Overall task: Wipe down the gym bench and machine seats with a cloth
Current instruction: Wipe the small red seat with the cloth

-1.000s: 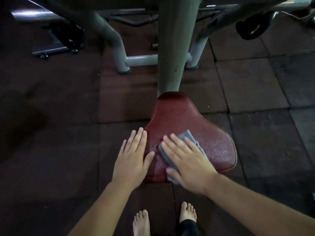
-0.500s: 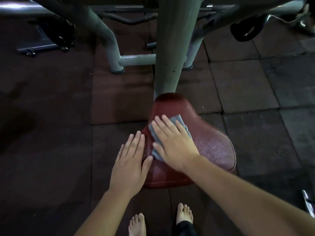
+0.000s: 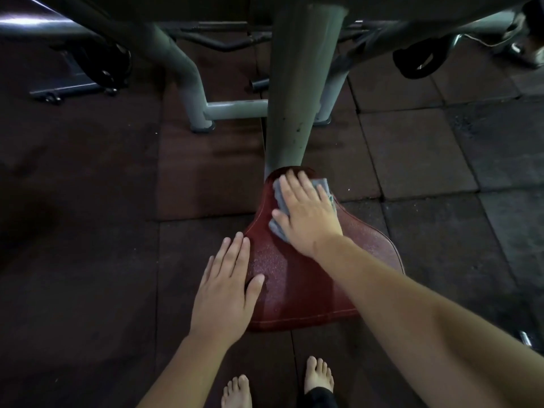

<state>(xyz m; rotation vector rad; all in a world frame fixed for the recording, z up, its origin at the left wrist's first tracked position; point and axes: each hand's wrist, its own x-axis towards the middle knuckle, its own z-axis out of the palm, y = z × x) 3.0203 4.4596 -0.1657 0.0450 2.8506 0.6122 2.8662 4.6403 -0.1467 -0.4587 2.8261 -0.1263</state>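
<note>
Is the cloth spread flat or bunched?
Bunched: the cloth shows crumpled folds poking out around the right hand pressing it on the seat.

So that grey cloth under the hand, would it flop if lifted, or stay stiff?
Probably floppy: the grey cloth lies crumpled under the right hand. Likely light, since it flattens beneath the palm. It may slide easily on the smooth-looking red seat.

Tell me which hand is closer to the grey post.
Right. The right hand presses the cloth right at the grey post; the left hand rests farther back on the seat's left edge.
</note>
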